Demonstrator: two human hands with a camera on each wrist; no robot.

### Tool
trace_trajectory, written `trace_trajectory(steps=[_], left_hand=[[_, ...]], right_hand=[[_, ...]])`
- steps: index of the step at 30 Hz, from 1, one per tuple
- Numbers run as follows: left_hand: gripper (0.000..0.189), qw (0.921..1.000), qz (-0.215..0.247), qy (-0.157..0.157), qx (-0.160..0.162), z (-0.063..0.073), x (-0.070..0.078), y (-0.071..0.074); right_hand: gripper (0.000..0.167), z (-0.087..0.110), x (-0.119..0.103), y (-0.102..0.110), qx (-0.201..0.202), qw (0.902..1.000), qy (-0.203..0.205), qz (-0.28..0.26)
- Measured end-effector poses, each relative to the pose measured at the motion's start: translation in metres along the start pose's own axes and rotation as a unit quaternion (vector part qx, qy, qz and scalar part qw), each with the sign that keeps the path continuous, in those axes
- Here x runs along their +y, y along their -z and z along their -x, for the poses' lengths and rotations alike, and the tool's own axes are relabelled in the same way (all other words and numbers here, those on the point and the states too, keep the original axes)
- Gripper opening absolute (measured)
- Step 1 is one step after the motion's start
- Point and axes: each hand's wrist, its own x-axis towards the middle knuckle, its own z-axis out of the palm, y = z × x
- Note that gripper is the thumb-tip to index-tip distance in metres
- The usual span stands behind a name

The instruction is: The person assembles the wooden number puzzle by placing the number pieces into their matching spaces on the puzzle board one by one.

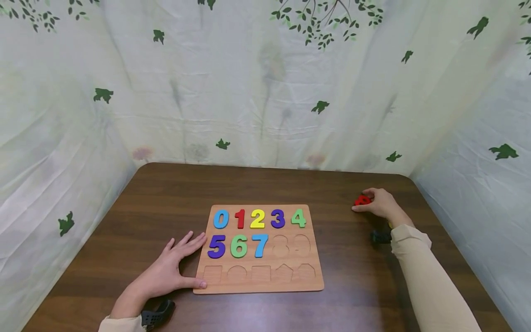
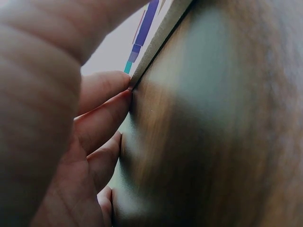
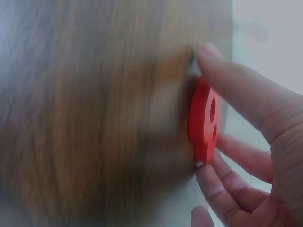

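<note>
A wooden number board point(image 1: 265, 278) lies on the table, with colored numbers 0 to 7 in its upper two rows. Two round-topped recesses right of the blue 7 point(image 1: 260, 245) hold no piece. My left hand point(image 1: 163, 272) has its fingers spread at the board's left side, thumb on the lower left corner and fingertips touching the edge. Far to the right, my right hand point(image 1: 383, 204) holds a red number 8 point(image 3: 204, 120) between thumb and fingers, low at the tabletop. Its two holes show in the right wrist view.
The brown wooden table point(image 1: 340, 258) ends in rounded far corners. A pale curtain point(image 1: 257, 92) with leaf prints hangs behind it and along both sides. Dark straps point(image 1: 157, 315) sit on the wrists. Outlined shapes fill the board's bottom row.
</note>
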Motion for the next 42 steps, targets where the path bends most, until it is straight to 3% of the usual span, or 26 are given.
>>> trace_trajectory(steps=[13, 29, 42], left_hand=[[0.113, 1.0, 0.001, -0.005, 0.003, 0.001, -0.004, -0.001], [0.112, 1.0, 0.003, -0.006, -0.001, -0.001, -0.002, 0.001], [0.112, 1.0, 0.003, -0.004, 0.001, 0.0, -0.004, -0.002]], right_hand=[[0.076, 0.005, 0.004, 0.001, 0.013, 0.9995, -0.022, -0.017], [0.075, 0.005, 0.006, -0.005, 0.045, 0.9979, 0.021, -0.041], [0.075, 0.013, -0.017, -0.013, 0.059, 0.9959, 0.053, -0.043]])
